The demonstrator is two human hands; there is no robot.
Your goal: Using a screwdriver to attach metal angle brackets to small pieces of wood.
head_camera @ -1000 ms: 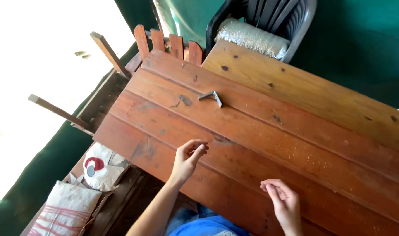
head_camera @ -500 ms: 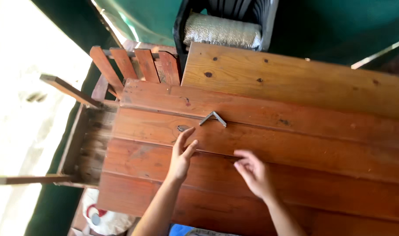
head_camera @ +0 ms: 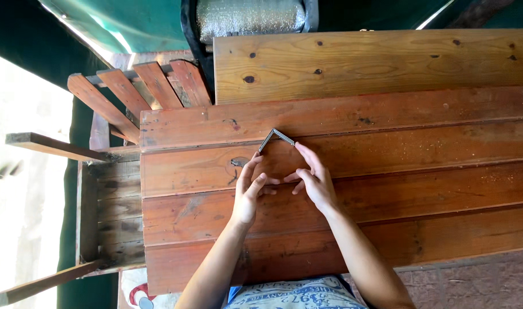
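Plank table (head_camera: pixel 387 189) (bearing bent bracket (head_camera: pixel 276 137)).

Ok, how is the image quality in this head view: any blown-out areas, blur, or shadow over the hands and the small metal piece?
Head view: the far left is blown out white by daylight, losing all ground detail there. The wooden planks are evenly lit and sharp, knots and grain clear. Left hand, right hand and the bent metal bracket at their fingertips are in focus with no strong shadow. The green tarp falls dark.

Reddish-brown planks (head_camera: pixel 387 189), a grey metal bracket (head_camera: pixel 276 137), green tarp (head_camera: pixel 135 23).
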